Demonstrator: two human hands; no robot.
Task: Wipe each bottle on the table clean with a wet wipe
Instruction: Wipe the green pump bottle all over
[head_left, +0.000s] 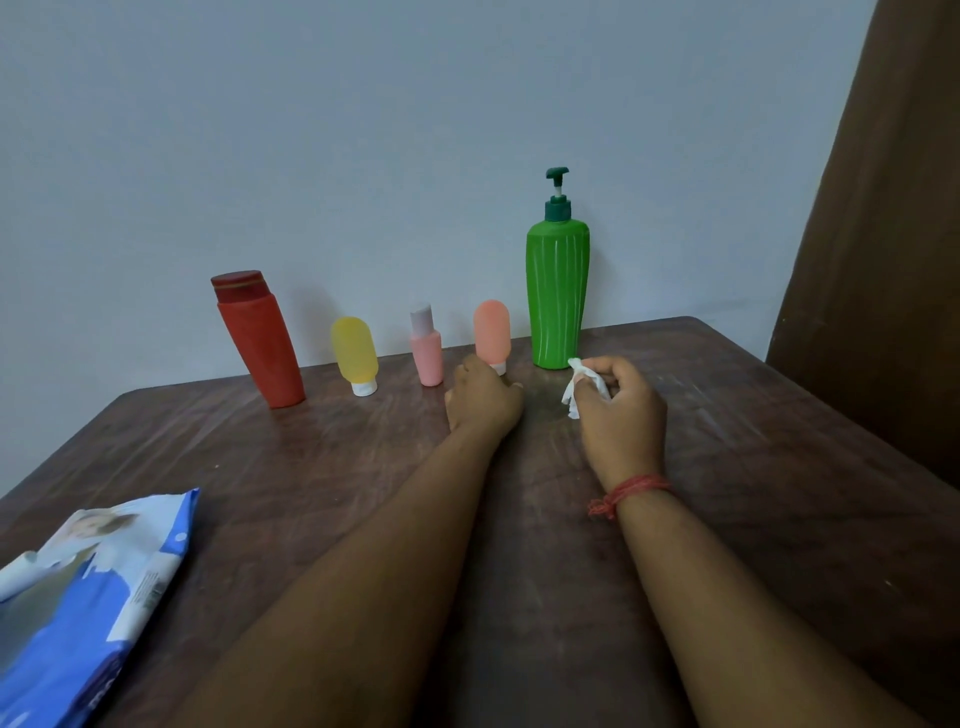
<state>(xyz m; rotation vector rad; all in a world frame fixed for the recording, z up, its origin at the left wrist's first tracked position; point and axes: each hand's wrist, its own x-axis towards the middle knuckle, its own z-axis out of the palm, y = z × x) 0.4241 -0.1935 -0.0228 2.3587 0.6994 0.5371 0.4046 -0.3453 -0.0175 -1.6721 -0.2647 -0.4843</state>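
Just beyond the left hand (480, 397) stands the upright peach squeeze bottle (492, 332) (fingers unclear); right hand (618, 410) — pinching a crumpled white wet wipe (582, 384) — hovers right of it

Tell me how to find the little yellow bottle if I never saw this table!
Look along the far edge of the brown table, where five bottles stand in a row by the wall. Second from the left, between the tall red bottle and the small pink bottle, is the yellow bottle. It alone is yellow, standing on its white cap.
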